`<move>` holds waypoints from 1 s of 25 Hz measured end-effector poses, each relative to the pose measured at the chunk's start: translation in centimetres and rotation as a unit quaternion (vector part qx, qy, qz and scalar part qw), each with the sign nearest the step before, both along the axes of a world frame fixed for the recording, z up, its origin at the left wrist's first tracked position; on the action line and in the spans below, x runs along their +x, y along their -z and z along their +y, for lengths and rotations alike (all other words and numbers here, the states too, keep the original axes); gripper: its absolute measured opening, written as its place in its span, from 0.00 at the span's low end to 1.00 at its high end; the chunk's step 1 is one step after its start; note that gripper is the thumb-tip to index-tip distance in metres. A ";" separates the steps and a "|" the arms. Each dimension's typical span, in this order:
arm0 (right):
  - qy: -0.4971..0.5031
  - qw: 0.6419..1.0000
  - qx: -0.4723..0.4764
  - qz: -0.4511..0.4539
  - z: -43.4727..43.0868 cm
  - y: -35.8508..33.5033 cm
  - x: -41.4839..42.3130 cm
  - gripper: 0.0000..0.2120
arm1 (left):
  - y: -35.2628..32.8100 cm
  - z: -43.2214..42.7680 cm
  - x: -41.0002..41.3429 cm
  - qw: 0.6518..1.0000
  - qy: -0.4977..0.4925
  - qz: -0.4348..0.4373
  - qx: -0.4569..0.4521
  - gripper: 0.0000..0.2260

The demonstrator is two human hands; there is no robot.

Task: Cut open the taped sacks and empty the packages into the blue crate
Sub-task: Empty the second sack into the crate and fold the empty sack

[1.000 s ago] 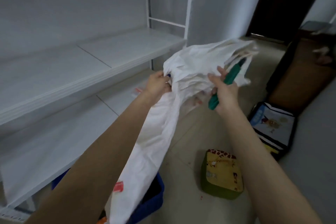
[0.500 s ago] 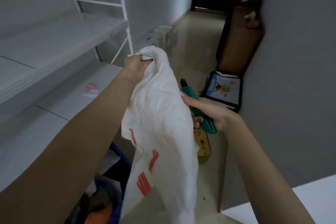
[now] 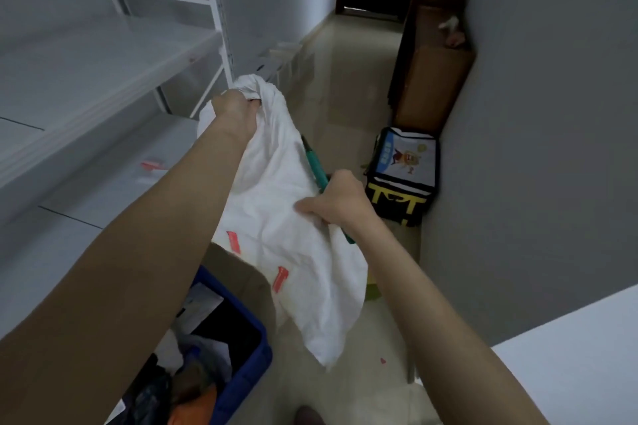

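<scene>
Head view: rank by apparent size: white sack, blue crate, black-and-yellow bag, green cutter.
1. white sack, largest.
2. blue crate, though cut off by the frame edge and an arm.
3. black-and-yellow bag; it sits farther away, so its real size against the crate is unsure.
4. green cutter, smallest, partly hidden by the sack.

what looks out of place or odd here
The right hand grips the green-handled tool and a fold of the white sack together, so the tool lies against the cloth. A red scrap lies loose on the lower shelf, and a small red bit on the floor.
</scene>
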State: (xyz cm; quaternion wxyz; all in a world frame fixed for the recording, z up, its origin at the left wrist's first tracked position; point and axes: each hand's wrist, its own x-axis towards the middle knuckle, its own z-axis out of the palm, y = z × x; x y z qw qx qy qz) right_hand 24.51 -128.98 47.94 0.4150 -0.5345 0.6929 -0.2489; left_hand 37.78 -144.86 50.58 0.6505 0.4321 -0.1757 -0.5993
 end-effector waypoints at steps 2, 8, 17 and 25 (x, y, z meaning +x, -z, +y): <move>0.064 0.995 -0.009 -0.074 -1.8 0.5 0.0 0.16 | -0.2 1.1 1.1 0.996 0.071 -0.045 -0.025 0.13; 0.112 0.968 -0.042 -0.219 -5.7 -4.5 -2.6 0.14 | -0.1 6.1 4.4 0.703 0.404 -0.573 -0.118 0.30; 0.203 0.836 -0.024 -0.510 -8.3 -3.5 -5.6 0.07 | 0.3 3.9 5.3 0.714 0.158 -0.673 -0.114 0.19; 0.186 0.929 -0.074 -0.310 -3.7 -2.8 -11.5 0.23 | -3.9 -3.1 1.5 0.869 0.091 -0.483 -0.045 0.17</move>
